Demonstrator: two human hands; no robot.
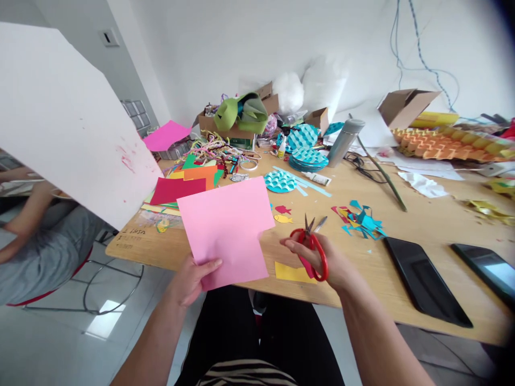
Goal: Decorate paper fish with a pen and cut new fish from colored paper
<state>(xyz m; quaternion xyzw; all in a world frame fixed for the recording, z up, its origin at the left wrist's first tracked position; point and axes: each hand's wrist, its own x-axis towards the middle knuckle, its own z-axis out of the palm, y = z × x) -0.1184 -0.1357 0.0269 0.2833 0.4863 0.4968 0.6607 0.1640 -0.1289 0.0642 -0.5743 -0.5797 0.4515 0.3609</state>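
Observation:
My left hand (193, 279) pinches the lower left of a pink sheet of paper (229, 225), thumb on top. A notch is cut out of the sheet's right edge. My right hand (317, 257) holds red-handled scissors (321, 257), their blades slightly apart and pointing away from me. Below the scissors lies a yellow paper piece (287, 272) at the table edge, with a red piece partly hidden by my hand. Just beyond the blades, a yellow paper fish (283, 219) and a red paper fish (282, 209) rest on the table. A pen tip (321, 223) shows beside the scissors.
Blue and red paper scraps (364, 220) lie to the right, near a black phone (426, 279) and a second phone (486, 273). Coloured sheets (181, 190) are stacked at left. A steel flask (345, 142) stands behind. A white board (72, 118) leans at left, near a seated person (44, 241).

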